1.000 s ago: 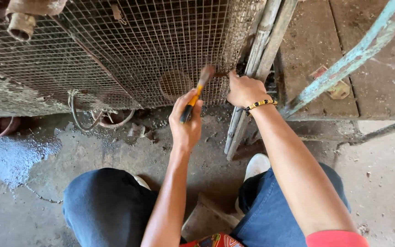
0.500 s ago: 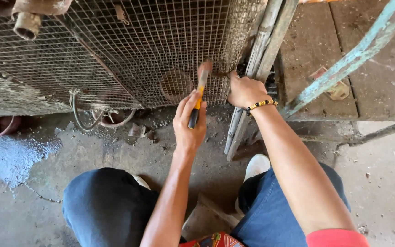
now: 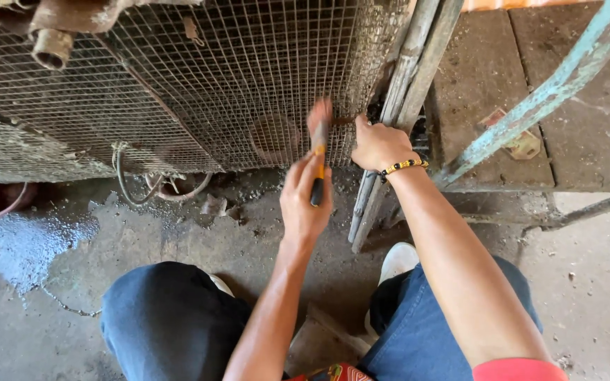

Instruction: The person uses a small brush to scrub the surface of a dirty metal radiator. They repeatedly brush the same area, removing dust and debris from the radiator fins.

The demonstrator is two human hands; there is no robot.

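Rusty pipe end (image 3: 51,48) at upper left, above wire mesh panel (image 3: 199,92). Near centre, left hand (image 3: 305,201) closed around a yellow-handled brush (image 3: 318,152), bristles blurred against the mesh. Just right, right hand (image 3: 379,144), beaded bracelet (image 3: 404,167) at the wrist, gripping the mesh edge beside leaning grey slats (image 3: 407,85). Farther right, peeling blue bar (image 3: 552,88).

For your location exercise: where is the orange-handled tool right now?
In the head view, centre: the tool is in the left hand, its tip against the wire mesh, beside the right hand.
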